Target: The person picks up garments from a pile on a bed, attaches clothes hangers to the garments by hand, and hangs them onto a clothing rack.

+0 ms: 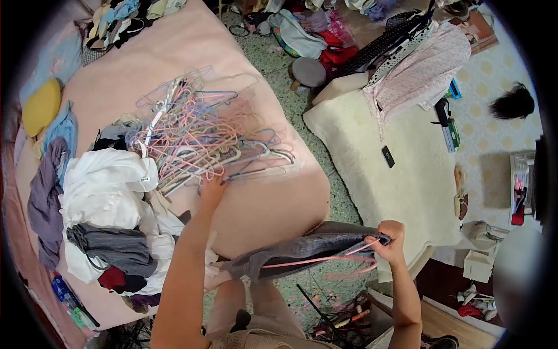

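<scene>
A grey garment (302, 249) is gripped near its upper edge by my right hand (388, 239), fingers wrapped closed around the cloth. A pink hanger (314, 259) lies along the garment, one end by that hand and its curved part hanging below. My left hand (213, 186) reaches to the near edge of a tangled heap of hangers (197, 131) on the bed. Its fingers touch the hangers and blend in among them, so I cannot see whether they grip one. The heap mixes pink, white, blue and grey hangers.
On the pink-covered bed (267, 215) lie a white clothes pile (104, 180), dark grey clothing (116, 247) and a yellow cushion (42, 106). To the right, a cream-covered seat (360, 139) holds a phone (388, 156) and a pale patterned garment (418, 64). A round stool (308, 72) stands between.
</scene>
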`<state>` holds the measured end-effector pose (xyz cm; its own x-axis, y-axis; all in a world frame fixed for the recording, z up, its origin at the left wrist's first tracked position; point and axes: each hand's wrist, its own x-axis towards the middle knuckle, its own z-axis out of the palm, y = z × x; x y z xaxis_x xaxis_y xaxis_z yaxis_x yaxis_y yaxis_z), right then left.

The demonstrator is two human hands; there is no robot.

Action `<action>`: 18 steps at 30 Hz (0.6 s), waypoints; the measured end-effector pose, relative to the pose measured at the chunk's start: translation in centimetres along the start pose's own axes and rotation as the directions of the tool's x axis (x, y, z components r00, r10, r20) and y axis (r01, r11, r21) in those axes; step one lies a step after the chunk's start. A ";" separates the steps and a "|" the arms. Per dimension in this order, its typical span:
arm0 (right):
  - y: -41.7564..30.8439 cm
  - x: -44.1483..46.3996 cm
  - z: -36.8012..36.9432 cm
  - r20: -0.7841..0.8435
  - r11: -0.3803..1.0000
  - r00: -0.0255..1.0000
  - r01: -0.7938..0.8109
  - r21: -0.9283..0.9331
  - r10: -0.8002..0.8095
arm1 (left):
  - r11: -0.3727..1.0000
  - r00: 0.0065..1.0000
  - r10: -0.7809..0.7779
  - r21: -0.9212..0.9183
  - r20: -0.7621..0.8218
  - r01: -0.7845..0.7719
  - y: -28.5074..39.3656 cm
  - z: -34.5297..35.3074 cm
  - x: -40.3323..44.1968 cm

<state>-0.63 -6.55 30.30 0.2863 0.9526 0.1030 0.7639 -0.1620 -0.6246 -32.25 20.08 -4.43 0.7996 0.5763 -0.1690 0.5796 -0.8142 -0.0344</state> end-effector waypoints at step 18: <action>9.3 13.1 8.6 0.027 0.974 0.990 -0.132 -0.186 0.139 | 0.961 0.991 -0.137 -0.241 0.004 0.134 -6.1 -4.4 13.5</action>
<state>5.22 6.63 19.14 0.3737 0.9275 -0.0061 0.8135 -0.3309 -0.4782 -24.27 33.18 -2.14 0.7120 0.6821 -0.1670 0.7022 -0.6885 0.1815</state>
